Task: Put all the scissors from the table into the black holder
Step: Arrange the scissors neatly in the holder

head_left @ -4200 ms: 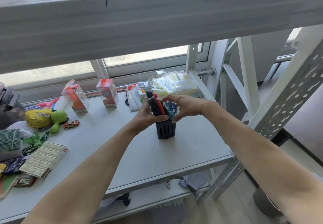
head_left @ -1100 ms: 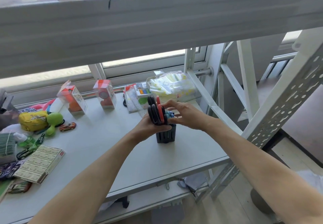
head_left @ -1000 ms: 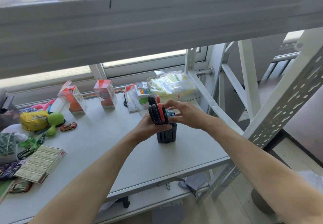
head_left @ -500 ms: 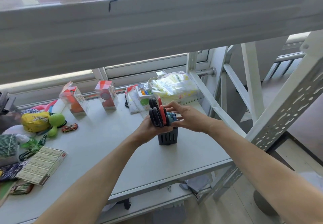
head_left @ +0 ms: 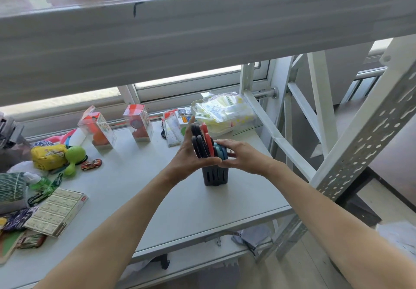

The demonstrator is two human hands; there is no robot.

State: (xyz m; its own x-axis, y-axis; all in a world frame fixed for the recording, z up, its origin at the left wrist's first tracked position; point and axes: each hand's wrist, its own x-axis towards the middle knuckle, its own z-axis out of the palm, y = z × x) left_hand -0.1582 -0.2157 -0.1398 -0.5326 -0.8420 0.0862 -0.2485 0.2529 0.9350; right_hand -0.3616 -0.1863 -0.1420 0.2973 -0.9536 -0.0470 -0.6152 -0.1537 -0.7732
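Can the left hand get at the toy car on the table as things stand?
Probably not right away: the left hand is holding the scissors at the black holder. The path to the toy car looks open.

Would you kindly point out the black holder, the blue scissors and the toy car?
black holder (head_left: 215,177): head view, slotted front wall.
blue scissors (head_left: 221,152): head view, handle loop above the holder.
toy car (head_left: 91,164): head view, red body.

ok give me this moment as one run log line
stage: seating scissors | black holder: upright on table | left hand: on handles | right hand: at holder rim
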